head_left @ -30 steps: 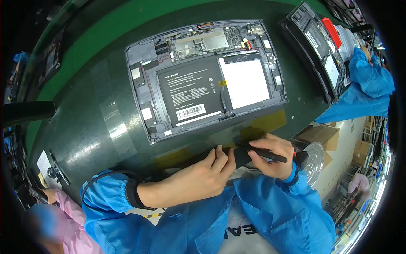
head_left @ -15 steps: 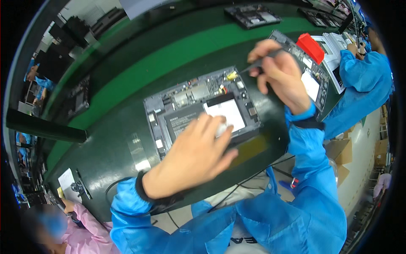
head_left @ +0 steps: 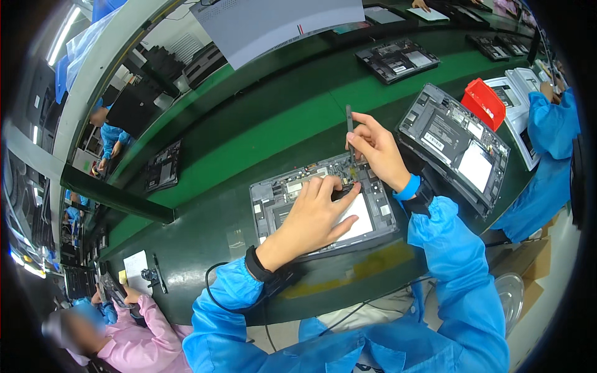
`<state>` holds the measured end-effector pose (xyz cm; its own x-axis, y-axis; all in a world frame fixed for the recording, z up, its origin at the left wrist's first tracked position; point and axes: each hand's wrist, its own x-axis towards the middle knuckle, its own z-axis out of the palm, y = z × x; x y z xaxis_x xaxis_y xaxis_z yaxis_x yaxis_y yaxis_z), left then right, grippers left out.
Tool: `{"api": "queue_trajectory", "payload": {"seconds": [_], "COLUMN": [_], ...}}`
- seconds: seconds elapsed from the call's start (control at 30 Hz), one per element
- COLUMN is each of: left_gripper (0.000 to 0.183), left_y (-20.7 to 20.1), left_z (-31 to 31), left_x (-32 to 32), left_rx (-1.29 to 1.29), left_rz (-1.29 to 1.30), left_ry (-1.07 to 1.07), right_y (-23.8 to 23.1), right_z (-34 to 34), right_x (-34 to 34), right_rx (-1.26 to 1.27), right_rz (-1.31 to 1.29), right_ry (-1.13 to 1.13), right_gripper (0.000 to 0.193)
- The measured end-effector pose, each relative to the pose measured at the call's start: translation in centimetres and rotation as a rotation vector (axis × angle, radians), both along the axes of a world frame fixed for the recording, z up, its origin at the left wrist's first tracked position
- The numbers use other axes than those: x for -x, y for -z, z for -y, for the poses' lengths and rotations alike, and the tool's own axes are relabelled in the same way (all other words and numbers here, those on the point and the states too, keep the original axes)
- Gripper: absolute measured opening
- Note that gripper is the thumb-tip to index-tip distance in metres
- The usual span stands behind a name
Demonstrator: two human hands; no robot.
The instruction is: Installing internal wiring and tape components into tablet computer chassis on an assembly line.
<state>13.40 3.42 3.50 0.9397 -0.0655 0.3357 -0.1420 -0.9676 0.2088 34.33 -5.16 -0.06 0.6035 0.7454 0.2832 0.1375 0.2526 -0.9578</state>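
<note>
An opened laptop base (head_left: 385,225) lies on the dark green bench in front of me, its circuit board and dark battery exposed. A white rectangular panel (head_left: 362,217) sits in its right half, partly covered by my left hand. My left hand (head_left: 306,217) rests over the middle of the base, fingers apart, with the fingertips at the board and small cables. My right hand (head_left: 380,152) grips upright dark grey tweezers (head_left: 349,121) between thumb and fingers. Their lower end points down at a yellowish piece (head_left: 353,173) at the board's upper right; whether they touch it I cannot tell.
A second opened laptop base (head_left: 435,130) lies to the right, beside a red bin (head_left: 484,104). Another base (head_left: 398,60) stands on the far green strip. Co-workers sit at left and right. A dark post (head_left: 118,198) crosses the left; a cord runs from my left wrist.
My right hand has moved in over the board and turned the tweezers upright. My left fingers have gone from the white panel up toward the cables. The whole view has shifted.
</note>
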Motion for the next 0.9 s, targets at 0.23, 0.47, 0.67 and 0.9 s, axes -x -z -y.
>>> {"api": "queue_trajectory", "payload": {"seconds": [0.23,0.47,0.67,0.9], "left_gripper": [0.053,0.053,0.057,0.068], "left_y": [-0.3,-0.3,-0.5,-0.4], "left_z": [0.2,0.1,0.3,-2.5], "left_x": [-0.6,-0.6,-0.6,5.1], "left_rx": [-0.021,-0.04,-0.088,0.003], "left_rz": [0.004,0.024,-0.011,0.155], "left_ry": [0.009,0.041,0.046,-0.464], "right_y": [-0.4,-0.6,-0.3,1.2], "right_z": [0.5,0.7,0.5,0.8], "right_x": [0.1,0.6,0.9,1.5], "right_rx": [0.076,0.099,0.051,-0.093], "right_rz": [0.274,0.461,0.426,0.167], "right_ry": [-0.003,0.026,0.132,0.23], "right_gripper": [0.047,0.047,0.044,0.037]}}
